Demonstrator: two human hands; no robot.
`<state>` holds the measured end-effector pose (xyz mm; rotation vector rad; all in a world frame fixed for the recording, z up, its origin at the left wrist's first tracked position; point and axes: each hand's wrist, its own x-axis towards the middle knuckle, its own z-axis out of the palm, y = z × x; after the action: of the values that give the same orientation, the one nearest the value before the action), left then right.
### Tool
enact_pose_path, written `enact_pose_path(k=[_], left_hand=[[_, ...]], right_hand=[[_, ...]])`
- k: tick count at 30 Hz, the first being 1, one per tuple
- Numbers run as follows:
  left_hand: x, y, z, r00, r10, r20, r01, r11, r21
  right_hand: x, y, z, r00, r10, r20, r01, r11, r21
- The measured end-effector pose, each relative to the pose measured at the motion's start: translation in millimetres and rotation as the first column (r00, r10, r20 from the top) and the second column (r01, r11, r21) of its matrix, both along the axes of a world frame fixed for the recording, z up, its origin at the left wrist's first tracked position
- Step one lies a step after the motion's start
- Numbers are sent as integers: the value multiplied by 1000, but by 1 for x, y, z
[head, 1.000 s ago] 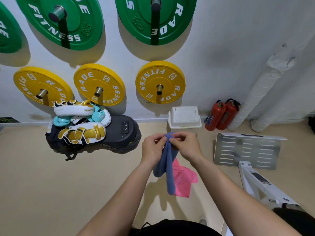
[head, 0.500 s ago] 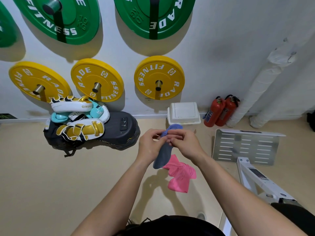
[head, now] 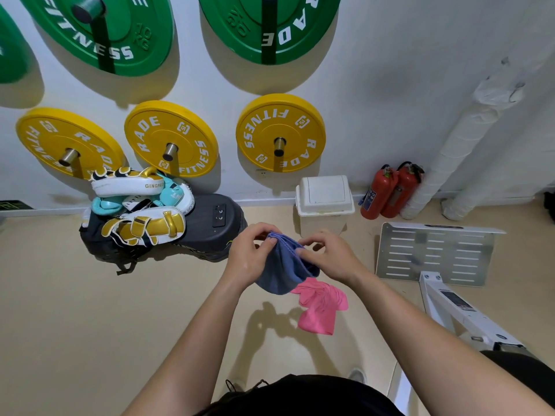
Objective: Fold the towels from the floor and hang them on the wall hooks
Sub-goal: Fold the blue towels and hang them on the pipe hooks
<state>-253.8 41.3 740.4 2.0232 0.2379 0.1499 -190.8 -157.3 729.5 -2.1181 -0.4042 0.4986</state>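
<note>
I hold a blue towel in front of me, bunched into a short folded bundle. My left hand grips its left side and top edge. My right hand pinches its right edge with the fingertips. Below the bundle a pink towel lies crumpled on the beige floor. On the wall, metal pegs stick out through yellow weight plates and green weight plates.
A pile of boxing pads on a black bag lies at the wall on the left. A white bin and two red fire extinguishers stand at the wall. A slotted metal plate with a white frame is at right.
The blue towel hung long from my hands one second ago; now it is gathered into a shorter, wider bundle. My hands have moved slightly apart.
</note>
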Motion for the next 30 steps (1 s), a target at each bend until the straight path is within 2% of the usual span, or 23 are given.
enact_pose_path(k=[4,10,15,18,24,30], left_hand=[[-5,1,-1,1000,-19,-10,19,1000,7],[-7,2,0,999,-50,-14,51,998,45],[-11,14,1,999,-31,-42,35,996,79],[-13,17,-2,997,-65,-50,71,990,123],[-14,29,-25,990,77,-119,-55,983,178],[-6,20,-28,973,208,-102,-190,968,161]], right_hand=[[-6,6,6,997,50,-65,-47,998,49],[-3,8,10,994,81,-69,-86,994,-72],[9,-8,7,972,148,-182,-186,958,-216],[12,-17,5,958,124,-257,-177,965,-194],[7,-18,13,977,137,-166,-137,990,8],[0,-7,18,969,236,-67,-243,963,-119]])
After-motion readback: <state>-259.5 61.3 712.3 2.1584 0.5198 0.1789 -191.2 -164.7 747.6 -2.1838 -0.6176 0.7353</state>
